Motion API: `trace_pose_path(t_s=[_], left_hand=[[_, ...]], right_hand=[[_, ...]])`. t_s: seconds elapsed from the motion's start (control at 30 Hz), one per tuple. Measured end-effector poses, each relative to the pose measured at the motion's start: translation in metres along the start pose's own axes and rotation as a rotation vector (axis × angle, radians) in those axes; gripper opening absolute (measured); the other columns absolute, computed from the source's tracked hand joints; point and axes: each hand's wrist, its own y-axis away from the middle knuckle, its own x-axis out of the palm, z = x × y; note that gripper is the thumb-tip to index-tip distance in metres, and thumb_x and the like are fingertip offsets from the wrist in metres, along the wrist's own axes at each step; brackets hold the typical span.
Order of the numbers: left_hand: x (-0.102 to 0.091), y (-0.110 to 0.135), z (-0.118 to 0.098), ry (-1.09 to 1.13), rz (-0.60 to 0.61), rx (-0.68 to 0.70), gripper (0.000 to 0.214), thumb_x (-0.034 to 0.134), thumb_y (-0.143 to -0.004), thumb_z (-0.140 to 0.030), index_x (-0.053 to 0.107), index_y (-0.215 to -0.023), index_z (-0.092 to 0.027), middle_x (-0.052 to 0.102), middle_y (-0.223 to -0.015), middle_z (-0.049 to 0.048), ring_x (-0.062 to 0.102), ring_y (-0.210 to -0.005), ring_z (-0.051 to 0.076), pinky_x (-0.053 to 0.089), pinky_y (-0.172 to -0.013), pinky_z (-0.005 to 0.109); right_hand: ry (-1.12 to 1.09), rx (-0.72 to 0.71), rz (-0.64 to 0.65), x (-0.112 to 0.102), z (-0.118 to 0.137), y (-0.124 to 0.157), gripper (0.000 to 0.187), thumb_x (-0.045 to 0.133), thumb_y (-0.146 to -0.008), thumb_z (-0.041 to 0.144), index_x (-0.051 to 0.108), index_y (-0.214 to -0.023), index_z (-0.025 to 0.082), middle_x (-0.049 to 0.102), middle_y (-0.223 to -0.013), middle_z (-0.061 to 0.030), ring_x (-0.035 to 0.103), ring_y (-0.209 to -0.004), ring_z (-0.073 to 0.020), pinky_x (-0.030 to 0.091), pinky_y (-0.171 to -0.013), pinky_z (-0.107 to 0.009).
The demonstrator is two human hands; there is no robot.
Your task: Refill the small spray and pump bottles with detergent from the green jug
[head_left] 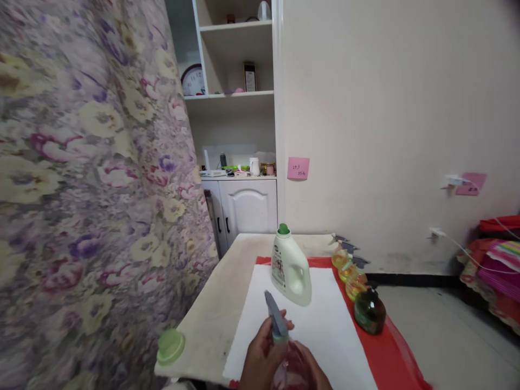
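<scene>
A spray bottle (293,368) with a pink, see-through body and a grey trigger head is held upright near the front edge of the table. My left hand (260,355) is closed around its neck and trigger head, fingertips showing behind the head. On the bottle's right side, my right hand (312,365) grips the body; its fingers are partly hidden. Just beyond stands a large pale green detergent jug (289,268) with its spout uncovered. A light green cap (170,345) lies apart at the table's left front corner.
White paper (320,325) lies over a red cloth (376,357) on the cream-covered table (215,303). Several yellow spray bottles (356,285) and a dark green pump bottle (369,311) line the right edge. A floral curtain (101,189) hangs left; a white cabinet (252,208) stands behind.
</scene>
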Motion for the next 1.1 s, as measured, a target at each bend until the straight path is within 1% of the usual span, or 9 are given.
trace_pose_path(t_s=[0.07, 0.13, 0.23, 0.37, 0.5, 0.6, 0.73, 0.83, 1.1], left_hand=[[-0.001, 0.004, -0.005, 0.006, 0.051, -0.007, 0.050, 0.064, -0.076, -0.053, 0.063, -0.115, -0.022, 0.070, -0.113, 0.0082, 0.062, -0.100, 0.026, 0.047, -0.087, 0.034], [-0.001, 0.006, -0.004, 0.031, 0.050, -0.011, 0.046, 0.062, -0.078, -0.052, 0.065, -0.111, -0.021, 0.071, -0.109, 0.0081, 0.064, -0.096, 0.025, 0.048, -0.085, 0.033], [0.003, 0.001, 0.005, 0.017, -0.036, 0.013, 0.043, 0.070, -0.071, -0.050, 0.065, -0.100, -0.019, 0.074, -0.100, 0.0085, 0.065, -0.093, 0.026, 0.049, -0.084, 0.035], [0.009, -0.004, 0.014, -0.067, -0.170, 0.026, 0.050, 0.071, -0.070, -0.051, 0.063, -0.107, -0.019, 0.069, -0.116, 0.0122, 0.061, -0.110, 0.032, 0.045, -0.095, 0.040], [0.007, -0.001, 0.011, -0.125, -0.083, -0.002, 0.052, 0.065, -0.076, -0.052, 0.063, -0.115, -0.017, 0.069, -0.118, 0.0144, 0.059, -0.115, 0.033, 0.042, -0.101, 0.044], [0.002, 0.002, 0.011, -0.124, -0.049, 0.019, 0.049, 0.063, -0.079, -0.049, 0.063, -0.118, -0.019, 0.068, -0.122, 0.0124, 0.057, -0.118, 0.031, 0.040, -0.105, 0.042], [0.002, 0.001, 0.016, -0.051, -0.178, 0.008, 0.051, 0.072, -0.071, -0.045, 0.065, -0.115, -0.019, 0.071, -0.117, 0.0115, 0.057, -0.118, 0.033, 0.046, -0.098, 0.041], [0.006, -0.001, 0.016, -0.023, -0.217, 0.028, 0.050, 0.075, -0.069, -0.041, 0.066, -0.113, -0.019, 0.072, -0.114, 0.0110, 0.060, -0.114, 0.032, 0.049, -0.093, 0.039], [0.005, -0.002, 0.019, -0.065, -0.229, -0.003, 0.051, 0.073, -0.070, -0.044, 0.065, -0.113, -0.019, 0.073, -0.111, 0.0114, 0.061, -0.111, 0.031, 0.049, -0.091, 0.037]], right_hand=[[0.007, 0.023, 0.011, 0.003, 0.002, 0.001, 0.069, 0.067, -0.061, 0.070, 0.063, -0.113, 0.026, 0.067, -0.120, -0.0106, 0.058, -0.118, -0.0338, 0.040, -0.105, -0.050], [0.005, 0.028, 0.016, 0.004, 0.003, 0.001, 0.067, 0.065, -0.063, 0.070, 0.063, -0.113, 0.025, 0.068, -0.117, -0.0101, 0.059, -0.117, -0.0334, 0.041, -0.104, -0.050], [-0.017, 0.010, -0.029, 0.003, -0.001, 0.001, 0.072, 0.069, -0.058, 0.070, 0.062, -0.113, 0.024, 0.065, -0.124, -0.0111, 0.057, -0.120, -0.0336, 0.038, -0.108, -0.048], [-0.011, -0.047, -0.025, 0.000, -0.008, 0.005, 0.081, 0.074, -0.052, 0.069, 0.057, -0.119, 0.027, 0.059, -0.133, -0.0110, 0.048, -0.129, -0.0362, 0.032, -0.112, -0.051], [0.026, -0.148, 0.052, 0.000, -0.009, 0.007, 0.104, 0.079, -0.037, 0.071, 0.050, -0.127, 0.027, 0.052, -0.140, -0.0144, 0.042, -0.133, -0.0397, 0.030, -0.112, -0.054], [0.035, -0.201, 0.094, 0.000, -0.005, 0.007, 0.109, 0.078, -0.037, 0.072, 0.045, -0.130, 0.026, 0.048, -0.143, -0.0169, 0.041, -0.134, -0.0381, 0.030, -0.112, -0.052], [0.101, -0.159, 0.149, -0.003, 0.000, 0.008, 0.107, 0.084, -0.042, 0.059, 0.040, -0.133, 0.025, 0.045, -0.145, -0.0160, 0.039, -0.136, -0.0345, 0.026, -0.114, -0.049], [0.116, -0.149, 0.131, -0.006, -0.001, 0.008, 0.108, 0.087, -0.041, 0.053, 0.039, -0.134, 0.026, 0.046, -0.144, -0.0150, 0.039, -0.136, -0.0342, 0.026, -0.114, -0.049], [0.102, -0.192, 0.038, -0.006, -0.018, 0.005, 0.110, 0.079, -0.037, 0.070, 0.043, -0.131, 0.026, 0.049, -0.142, -0.0180, 0.042, -0.133, -0.0381, 0.027, -0.113, -0.053]])
